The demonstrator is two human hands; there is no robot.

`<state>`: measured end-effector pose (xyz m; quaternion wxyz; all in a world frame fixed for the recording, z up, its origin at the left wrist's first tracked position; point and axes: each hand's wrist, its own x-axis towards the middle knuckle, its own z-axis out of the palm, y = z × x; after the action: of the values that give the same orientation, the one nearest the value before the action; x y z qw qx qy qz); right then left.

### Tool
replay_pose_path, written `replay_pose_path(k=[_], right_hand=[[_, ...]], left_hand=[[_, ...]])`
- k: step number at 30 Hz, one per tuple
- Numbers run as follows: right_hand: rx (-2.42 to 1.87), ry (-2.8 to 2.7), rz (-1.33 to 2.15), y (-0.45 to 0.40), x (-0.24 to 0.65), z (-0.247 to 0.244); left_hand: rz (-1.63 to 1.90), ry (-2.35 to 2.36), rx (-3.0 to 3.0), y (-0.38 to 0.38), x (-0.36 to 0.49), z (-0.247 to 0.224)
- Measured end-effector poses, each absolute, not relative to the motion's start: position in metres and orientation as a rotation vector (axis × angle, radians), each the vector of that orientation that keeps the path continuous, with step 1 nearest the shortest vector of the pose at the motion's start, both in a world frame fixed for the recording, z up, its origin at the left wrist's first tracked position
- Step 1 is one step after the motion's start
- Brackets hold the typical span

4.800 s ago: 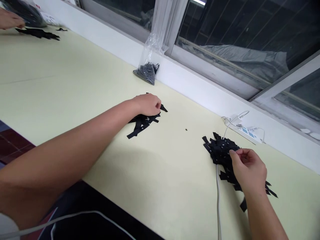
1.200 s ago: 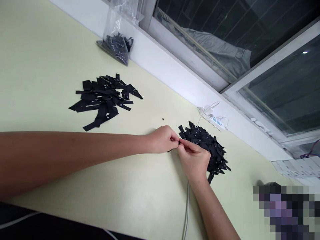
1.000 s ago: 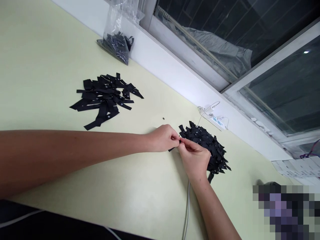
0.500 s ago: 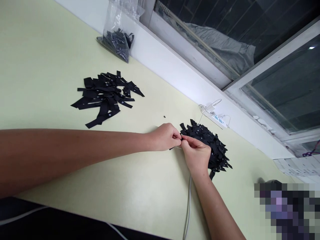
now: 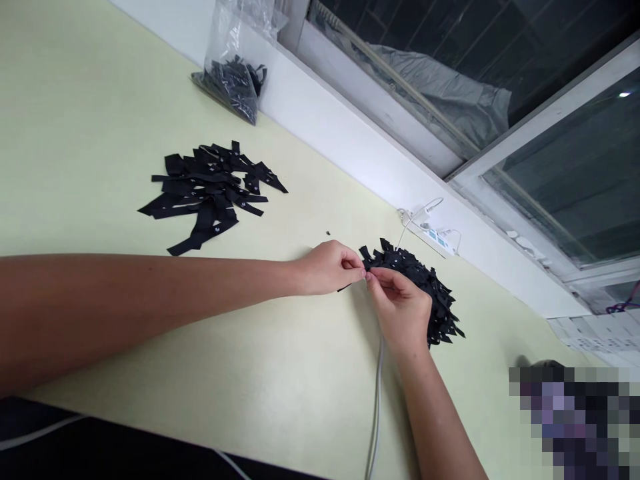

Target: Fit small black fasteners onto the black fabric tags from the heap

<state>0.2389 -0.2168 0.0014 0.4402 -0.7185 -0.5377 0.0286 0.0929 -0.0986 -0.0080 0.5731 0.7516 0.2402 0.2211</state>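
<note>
My left hand (image 5: pixel 330 268) is closed in a pinch, its fingertips meeting those of my right hand (image 5: pixel 404 310), which pinches too. Between them is a black fabric strip (image 5: pixel 344 288), mostly hidden; only a dark end pokes out below my left fingers. Just behind my right hand lies a dense heap of black fabric strips (image 5: pixel 440 303) with small white marks. A looser pile of longer black strips (image 5: pixel 210 183) is spread on the pale table (image 5: pixel 280 360), beyond my left forearm.
A clear plastic bag (image 5: pixel 233 83) with black pieces stands against the white ledge. Behind the heap sits a power strip (image 5: pixel 433 235) with cables. A grey cable (image 5: pixel 377 407) runs beneath my right hand to the front edge. A black speck (image 5: pixel 328 233) lies near my left hand.
My right hand has turned and shifted slightly right, its fingertips still at the left hand's. My left hand has lifted a little. The piles look unchanged.
</note>
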Motion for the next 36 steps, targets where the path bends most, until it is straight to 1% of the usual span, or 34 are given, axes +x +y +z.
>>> replay_pose_path(k=[3, 8, 11, 25, 32, 36], right_hand=[[-1.77, -1.331, 0.173, -0.217, 0.243, 0.002], [-1.688, -1.261, 0.641, -0.215, 0.247, 0.004], [-1.647, -1.19, 0.783, -0.213, 0.247, 0.005], [-1.614, -0.928, 0.862, -0.213, 0.247, 0.013], [-1.636, -1.005, 0.904, -0.215, 0.249, 0.016], [-1.582, -1.09, 1.001, -0.221, 0.255, 0.02]], left_hand=[[0.537, 0.554, 1.721, -0.098, 0.093, -0.009], [0.529, 0.541, 1.695, -0.099, 0.091, -0.006], [0.533, 0.518, 1.703, -0.099, 0.092, -0.006], [0.566, 0.487, 1.614, -0.099, 0.094, -0.006], [0.647, 0.494, 1.752, -0.092, 0.091, -0.008], [0.594, 0.504, 1.765, -0.087, 0.09, -0.009]])
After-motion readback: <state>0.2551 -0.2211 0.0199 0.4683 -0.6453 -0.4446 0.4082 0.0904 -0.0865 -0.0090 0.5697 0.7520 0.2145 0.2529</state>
